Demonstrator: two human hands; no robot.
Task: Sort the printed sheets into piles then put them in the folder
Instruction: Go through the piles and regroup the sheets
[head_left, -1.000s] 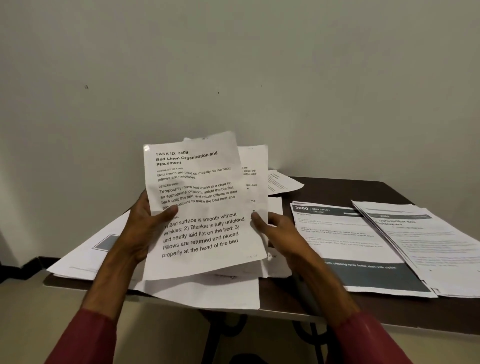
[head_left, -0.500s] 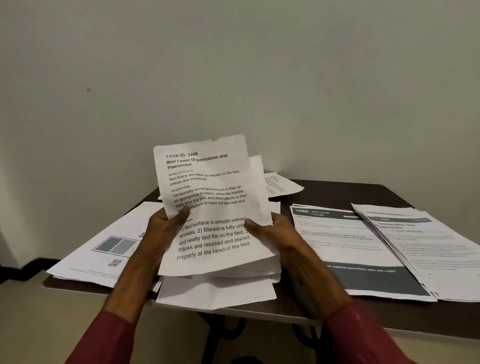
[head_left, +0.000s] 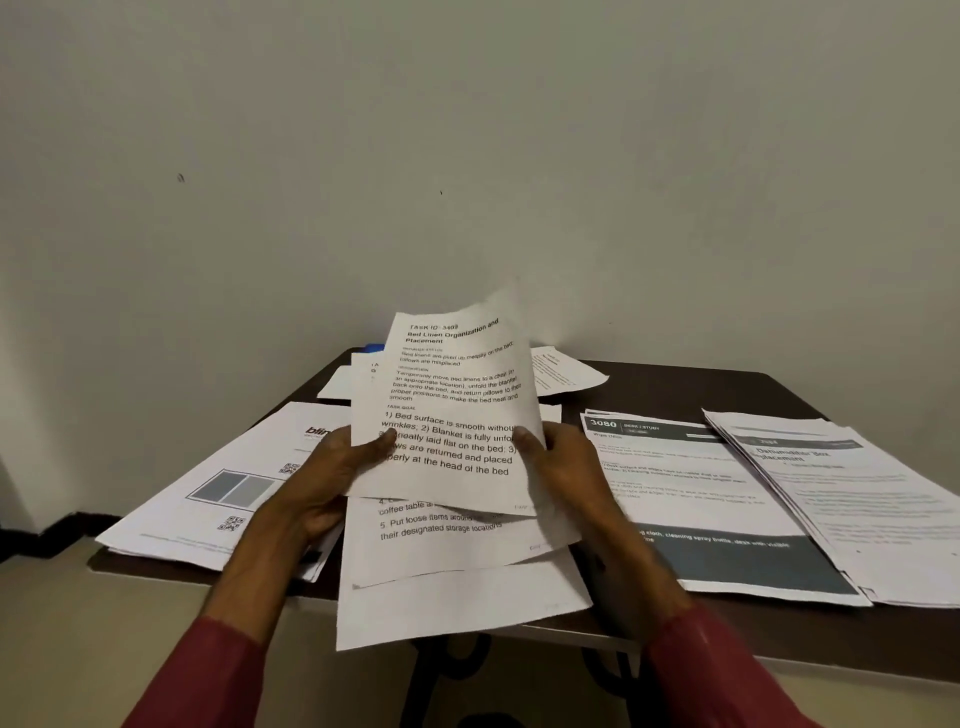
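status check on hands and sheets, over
Left hand and right hand pinch the Bed Linen sheet, tilted up over loose sheets. 3080 pile to its right, QR-code pile to its left. Nothing blocking the hands.

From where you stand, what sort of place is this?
Likely a plain home or small-office room set up for paperwork: a dark table against a bare wall, piles of printed sheets spread over it, and a bundle held by the left hand and right hand.
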